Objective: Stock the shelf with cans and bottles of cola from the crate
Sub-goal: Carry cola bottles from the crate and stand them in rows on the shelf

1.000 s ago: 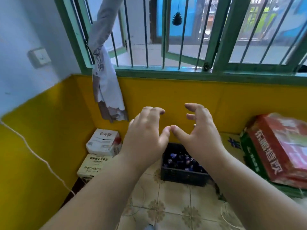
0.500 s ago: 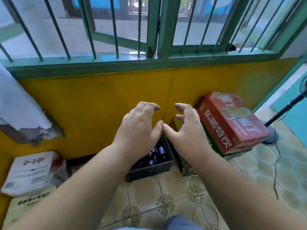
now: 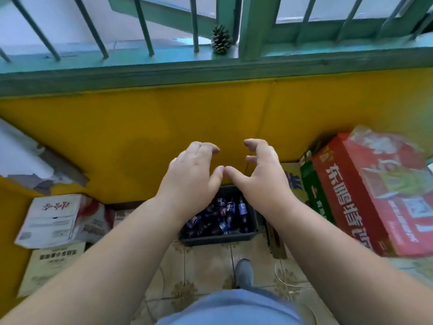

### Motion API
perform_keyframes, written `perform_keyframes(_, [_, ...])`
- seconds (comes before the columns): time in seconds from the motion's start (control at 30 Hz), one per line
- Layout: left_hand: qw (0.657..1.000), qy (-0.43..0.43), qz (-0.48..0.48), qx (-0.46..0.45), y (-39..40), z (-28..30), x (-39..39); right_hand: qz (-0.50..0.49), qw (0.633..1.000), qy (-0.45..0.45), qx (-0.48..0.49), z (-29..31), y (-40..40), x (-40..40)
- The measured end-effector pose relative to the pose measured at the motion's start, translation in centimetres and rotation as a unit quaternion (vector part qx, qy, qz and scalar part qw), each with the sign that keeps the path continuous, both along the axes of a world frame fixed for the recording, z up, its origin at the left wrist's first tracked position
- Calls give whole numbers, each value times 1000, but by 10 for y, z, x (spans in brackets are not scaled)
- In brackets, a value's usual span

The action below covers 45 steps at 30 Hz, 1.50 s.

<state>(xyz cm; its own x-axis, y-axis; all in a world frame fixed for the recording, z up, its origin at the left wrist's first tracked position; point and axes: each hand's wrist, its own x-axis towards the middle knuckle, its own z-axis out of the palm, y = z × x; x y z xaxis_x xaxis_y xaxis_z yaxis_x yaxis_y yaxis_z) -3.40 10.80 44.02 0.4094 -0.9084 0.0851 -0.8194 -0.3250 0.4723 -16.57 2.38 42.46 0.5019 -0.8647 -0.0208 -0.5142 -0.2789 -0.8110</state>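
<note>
Cola bottles lie jumbled in the dark crate on the floor below us. Our left hand and right hand hover above, fingers curled, empty, thumbs touching. Grabbing blindly into that heap, we risk a bottle slipping.

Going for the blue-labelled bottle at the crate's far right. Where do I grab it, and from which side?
Grip the bottle around its label band, probably coming from above with the right hand. It seems to lean against the crate's right wall with other bottles crowded on its left, so the upper side looks freest. Both hands hold nothing now.
</note>
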Motion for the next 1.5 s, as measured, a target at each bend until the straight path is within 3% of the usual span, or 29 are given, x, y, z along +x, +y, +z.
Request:
perform_keyframes(0.2, [995,39,57,66,-37,-48,15,36,997,18,68,-53,-55,24])
perform_keyframes(0.37, [986,81,81,117,-50,-125,43,19,988,44,146,-137,-65,46])
perform_keyframes(0.73, [934,255,92,234,-97,-420,57,-121,940,89,307,-419,-60,49])
perform_keyframes(0.87, [917,304,88,244,-102,-515,46,-157,929,106,317,-535,-66,54])
perform_keyframes(1.13, [903,321,96,269,-92,-644,51,-186,895,255,315,-720,-120,77])
perform_keyframes(1.23, [903,317,74,281,-93,-670,57,-137,880,300,341,-752,-130,86])
perform_keyframes(1.37, [922,275,37,268,-104,-666,63,-146,883,274,352,-750,-132,87])
perform_keyframes(1.43, [940,177,-30,289,-108,-653,65,-198,870,196,407,-718,-132,85])
perform_keyframes(1.5, [944,100,-82,302,-114,-636,68,-233,823,86,511,-673,-133,80])
